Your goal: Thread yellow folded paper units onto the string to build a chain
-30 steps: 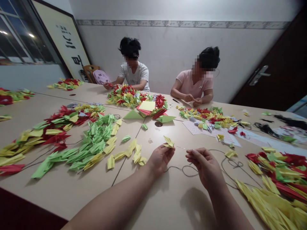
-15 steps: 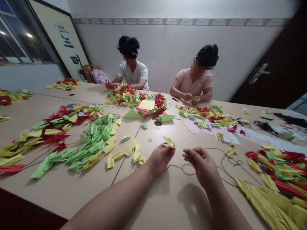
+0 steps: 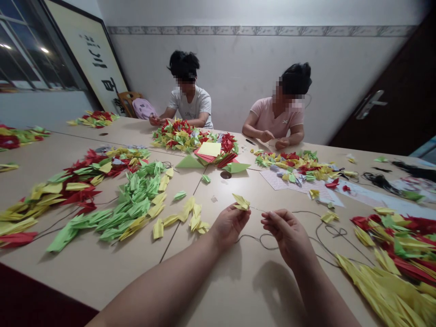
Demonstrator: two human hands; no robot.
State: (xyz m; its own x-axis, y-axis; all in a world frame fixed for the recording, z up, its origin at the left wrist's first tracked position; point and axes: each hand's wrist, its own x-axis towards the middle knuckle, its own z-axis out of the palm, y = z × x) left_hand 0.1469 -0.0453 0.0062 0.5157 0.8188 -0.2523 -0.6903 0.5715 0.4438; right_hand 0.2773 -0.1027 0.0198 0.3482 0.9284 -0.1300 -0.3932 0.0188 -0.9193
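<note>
Near the middle of the table, my left hand (image 3: 231, 225) pinches a yellow folded paper piece (image 3: 241, 202) that points up and left. To its right, my right hand (image 3: 284, 231) has thumb and fingers pressed together on the end of a thin needle or wire (image 3: 257, 209), which reaches across to the yellow piece. A dark cord (image 3: 269, 247) loops on the table below and beyond both hands. Left of my left hand lie small yellow folded pieces (image 3: 195, 218) and a heap of green ones (image 3: 136, 195).
Across the table (image 3: 218, 281) sit two people, one in a white shirt (image 3: 194, 106), one in a pink shirt (image 3: 277, 119). Mixed paper heaps lie before them, with square sheets (image 3: 209, 149) between. Yellow strips (image 3: 378, 286) and a mixed heap (image 3: 402, 236) are at right.
The whole view has shifted very slightly. My hands hold almost the same pose around the yellow piece. The hands of the person in pink have moved a little apart.
</note>
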